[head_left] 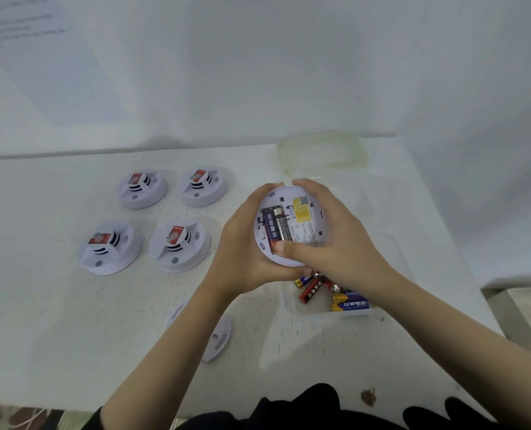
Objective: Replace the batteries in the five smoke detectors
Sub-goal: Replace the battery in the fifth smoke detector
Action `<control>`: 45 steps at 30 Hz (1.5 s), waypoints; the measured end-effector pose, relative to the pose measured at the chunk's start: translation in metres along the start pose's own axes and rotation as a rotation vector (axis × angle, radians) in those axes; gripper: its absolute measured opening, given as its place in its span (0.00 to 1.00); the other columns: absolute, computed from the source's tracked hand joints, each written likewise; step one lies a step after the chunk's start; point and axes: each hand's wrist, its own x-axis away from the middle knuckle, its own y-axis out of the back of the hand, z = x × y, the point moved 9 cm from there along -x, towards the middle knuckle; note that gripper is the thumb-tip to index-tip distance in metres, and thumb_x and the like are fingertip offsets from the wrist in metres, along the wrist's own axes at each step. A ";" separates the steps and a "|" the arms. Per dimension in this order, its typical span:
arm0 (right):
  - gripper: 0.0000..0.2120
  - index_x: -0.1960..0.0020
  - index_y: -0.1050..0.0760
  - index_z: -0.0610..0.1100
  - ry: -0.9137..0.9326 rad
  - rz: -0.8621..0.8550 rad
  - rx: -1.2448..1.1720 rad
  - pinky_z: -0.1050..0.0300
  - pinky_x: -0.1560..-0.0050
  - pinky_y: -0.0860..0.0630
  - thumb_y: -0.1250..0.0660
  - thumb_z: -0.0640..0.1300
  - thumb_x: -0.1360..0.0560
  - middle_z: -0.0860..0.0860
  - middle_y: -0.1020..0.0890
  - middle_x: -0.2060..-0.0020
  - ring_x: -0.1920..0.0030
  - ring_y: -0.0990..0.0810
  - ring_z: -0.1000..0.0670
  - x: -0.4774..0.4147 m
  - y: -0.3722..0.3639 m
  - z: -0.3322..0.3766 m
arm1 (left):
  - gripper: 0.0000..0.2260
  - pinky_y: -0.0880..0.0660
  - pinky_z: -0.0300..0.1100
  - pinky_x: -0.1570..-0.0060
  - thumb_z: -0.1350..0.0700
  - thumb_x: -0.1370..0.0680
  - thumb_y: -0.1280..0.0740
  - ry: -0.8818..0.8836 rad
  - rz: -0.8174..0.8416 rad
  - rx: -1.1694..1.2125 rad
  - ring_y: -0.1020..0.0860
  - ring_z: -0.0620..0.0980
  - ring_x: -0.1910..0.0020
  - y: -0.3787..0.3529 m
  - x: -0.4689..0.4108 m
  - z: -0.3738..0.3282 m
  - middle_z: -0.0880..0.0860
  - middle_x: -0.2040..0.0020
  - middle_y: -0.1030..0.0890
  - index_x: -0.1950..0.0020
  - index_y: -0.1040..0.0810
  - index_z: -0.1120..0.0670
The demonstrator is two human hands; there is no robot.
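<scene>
Opened white round plastic smoke detector (303,226) grasped by left hand (242,246), right hand (338,240).
Its dark batteries (276,228) seated; four detectors (179,248) left of the hands likely pending.

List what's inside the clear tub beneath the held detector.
Loose batteries lie in the clear tub: one red, others blue and yellow. The right hand and held detector cover the rest, so no full count.

Four smoke detectors (179,246) lie left of the fingers (284,247), a fifth detector (304,228) between them. Loose batteries (312,288) lie in a container (317,312) just beneath.
</scene>
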 end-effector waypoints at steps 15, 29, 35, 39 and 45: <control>0.14 0.37 0.26 0.48 0.002 0.223 0.089 0.77 0.47 0.34 0.38 0.43 0.22 0.54 0.22 0.43 0.49 0.25 0.62 0.054 -0.106 0.021 | 0.40 0.32 0.22 0.44 0.42 0.44 0.24 0.183 -0.274 -0.095 0.30 0.27 0.39 0.129 0.126 0.028 0.26 0.39 0.29 0.34 0.37 0.38; 0.28 0.48 0.22 0.45 0.085 0.146 0.713 0.55 0.56 0.36 0.39 0.64 0.37 0.49 0.24 0.55 0.54 0.26 0.46 0.074 -0.162 0.010 | 0.45 0.40 0.20 0.41 0.36 0.46 0.25 0.269 -0.253 -0.290 0.39 0.29 0.38 0.192 0.180 0.071 0.54 0.40 0.29 0.34 0.32 0.51; 0.29 0.42 0.25 0.52 0.030 0.076 0.219 0.70 0.49 0.35 0.33 0.63 0.39 0.58 0.25 0.48 0.48 0.28 0.59 0.071 -0.150 0.026 | 0.44 0.40 0.21 0.42 0.35 0.46 0.26 0.221 -0.171 -0.282 0.37 0.31 0.38 0.182 0.175 0.070 0.43 0.42 0.28 0.34 0.32 0.48; 0.28 0.37 0.26 0.51 0.251 0.212 0.239 0.72 0.42 0.39 0.31 0.58 0.35 0.59 0.27 0.45 0.43 0.30 0.60 0.071 -0.165 0.057 | 0.43 0.38 0.23 0.41 0.36 0.45 0.25 0.124 -0.103 -0.270 0.35 0.34 0.39 0.169 0.167 0.054 0.38 0.41 0.29 0.35 0.30 0.52; 0.28 0.33 0.28 0.50 0.379 0.331 0.362 0.68 0.39 0.39 0.29 0.51 0.32 0.54 0.27 0.42 0.41 0.32 0.56 0.066 -0.184 0.077 | 0.42 0.37 0.27 0.40 0.37 0.44 0.24 0.020 -0.015 -0.255 0.34 0.38 0.40 0.156 0.161 0.034 0.33 0.40 0.31 0.34 0.30 0.50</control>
